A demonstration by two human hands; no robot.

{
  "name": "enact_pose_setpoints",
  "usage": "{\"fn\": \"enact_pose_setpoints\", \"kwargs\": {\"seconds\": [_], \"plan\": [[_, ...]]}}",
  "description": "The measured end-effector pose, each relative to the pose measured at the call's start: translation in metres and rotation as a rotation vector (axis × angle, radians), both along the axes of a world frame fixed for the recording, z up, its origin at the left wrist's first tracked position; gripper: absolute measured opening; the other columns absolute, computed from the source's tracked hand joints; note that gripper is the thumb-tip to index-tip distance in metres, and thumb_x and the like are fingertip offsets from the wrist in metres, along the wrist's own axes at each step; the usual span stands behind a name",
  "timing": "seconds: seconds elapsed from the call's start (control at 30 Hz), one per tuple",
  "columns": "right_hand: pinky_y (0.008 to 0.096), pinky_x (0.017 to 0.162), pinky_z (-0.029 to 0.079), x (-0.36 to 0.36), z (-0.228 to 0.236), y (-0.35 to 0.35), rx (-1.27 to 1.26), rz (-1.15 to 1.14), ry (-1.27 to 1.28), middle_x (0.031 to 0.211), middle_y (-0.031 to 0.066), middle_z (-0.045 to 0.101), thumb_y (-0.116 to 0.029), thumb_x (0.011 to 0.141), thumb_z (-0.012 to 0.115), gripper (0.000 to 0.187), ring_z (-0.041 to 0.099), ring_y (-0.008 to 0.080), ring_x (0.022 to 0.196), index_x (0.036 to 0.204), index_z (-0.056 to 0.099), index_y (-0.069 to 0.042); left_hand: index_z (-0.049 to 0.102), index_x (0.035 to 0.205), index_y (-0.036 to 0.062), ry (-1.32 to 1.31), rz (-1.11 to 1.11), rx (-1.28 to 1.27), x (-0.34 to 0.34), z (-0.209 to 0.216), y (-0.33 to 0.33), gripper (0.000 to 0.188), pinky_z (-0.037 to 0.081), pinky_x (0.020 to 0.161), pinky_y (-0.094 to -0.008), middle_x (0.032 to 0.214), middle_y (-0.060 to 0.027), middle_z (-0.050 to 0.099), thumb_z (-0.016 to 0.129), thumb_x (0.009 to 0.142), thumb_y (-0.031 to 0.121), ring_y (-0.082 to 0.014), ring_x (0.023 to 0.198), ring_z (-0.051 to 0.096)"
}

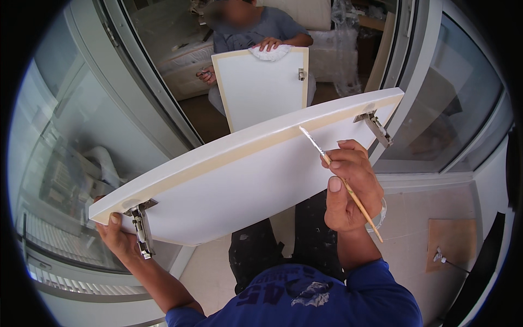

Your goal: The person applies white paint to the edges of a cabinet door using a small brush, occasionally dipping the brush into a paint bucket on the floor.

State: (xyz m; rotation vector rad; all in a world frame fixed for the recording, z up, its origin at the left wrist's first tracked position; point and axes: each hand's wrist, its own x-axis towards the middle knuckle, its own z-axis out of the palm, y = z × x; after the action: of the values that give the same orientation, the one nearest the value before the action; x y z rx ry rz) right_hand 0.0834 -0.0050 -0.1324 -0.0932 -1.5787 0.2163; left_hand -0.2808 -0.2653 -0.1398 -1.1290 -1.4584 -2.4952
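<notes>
A long white cabinet door point(234, 193) lies tilted across my lap, its far edge higher on the right. Beige masking tape point(234, 153) runs along its border, beside the white painted edge. My left hand point(115, 237) grips the door's left end, thumb on top and fingers partly hidden beneath. Close by, a metal hinge point(143, 231) sticks out; another hinge point(376, 126) sits near the right end. My right hand point(351, 185) pinches a thin paintbrush point(359, 206) with a wooden handle. Its white-coated bristles are at the taped strip near the far edge, whether touching I cannot tell.
Across from me, a person point(256, 27) holds another taped white door point(264, 87) upright, one hand on a white cloth point(271, 53). Sliding glass doors point(436, 109) stand on both sides. A brown board point(451, 245) lies on the tiled floor at right.
</notes>
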Motion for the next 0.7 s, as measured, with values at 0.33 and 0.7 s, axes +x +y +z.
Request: {"fn": "enact_pose_setpoints", "kwargs": {"seconds": [0.33, 0.7], "plan": [[0.0395, 0.083, 0.046, -0.022, 0.002, -0.013, 0.103, -0.082, -0.032, 0.088, 0.0115, 0.071, -0.002, 0.078, 0.064, 0.015, 0.065, 0.0213, 0.071, 0.092, 0.068, -0.004, 0.048, 0.13, -0.0056, -0.017, 0.051, 0.019, 0.002, -0.003, 0.0, 0.074, 0.045, 0.099, -0.0364, 0.114, -0.0145, 0.058, 0.085, 0.07, 0.019, -0.0251, 0.106, 0.058], [0.0361, 0.073, 0.044, -0.023, 0.0, -0.004, 0.134, -0.129, 0.016, 0.085, 0.0129, 0.069, 0.0, 0.075, 0.063, 0.016, 0.061, 0.0223, 0.066, 0.09, 0.067, -0.001, 0.049, 0.129, -0.0056, -0.017, 0.033, 0.011, -0.001, -0.007, -0.003, 0.072, 0.045, 0.097, -0.035, 0.111, -0.0133, 0.059, 0.085, 0.072, 0.021, -0.024, 0.104, 0.059]]}}
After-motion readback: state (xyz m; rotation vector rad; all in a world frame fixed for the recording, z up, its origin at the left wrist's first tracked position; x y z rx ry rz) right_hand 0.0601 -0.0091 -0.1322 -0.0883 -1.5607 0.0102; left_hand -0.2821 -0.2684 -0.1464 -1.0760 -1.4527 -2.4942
